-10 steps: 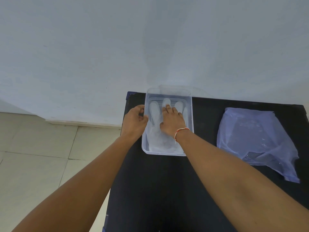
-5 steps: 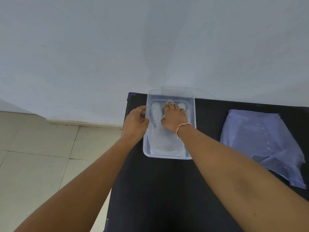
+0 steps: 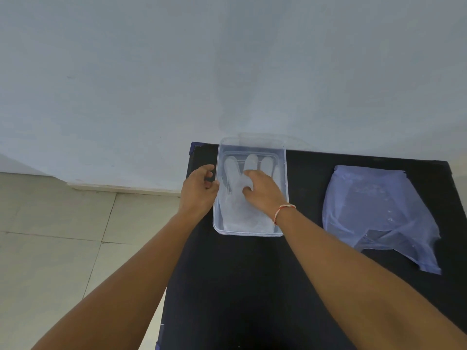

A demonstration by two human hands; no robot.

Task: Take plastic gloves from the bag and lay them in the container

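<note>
Since the earlier frame the right hand has drawn back toward the wrist end of the glove, its fingers now curling down and bunching the plastic. The glove is lying inside the clear container, its fingertips pointing away beyond the person's knuckles. The left hand is gripping the container's left rim, thumb inside. The bag is lying well apart, right of the right hand, on the black table.

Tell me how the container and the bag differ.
The container is rigid, boxy and clear; the bag is limp, crumpled and bluish. The container sits at the table's left edge with both hands on it; the bag lies untouched to the right. Both are see-through plastic on the black table.
</note>
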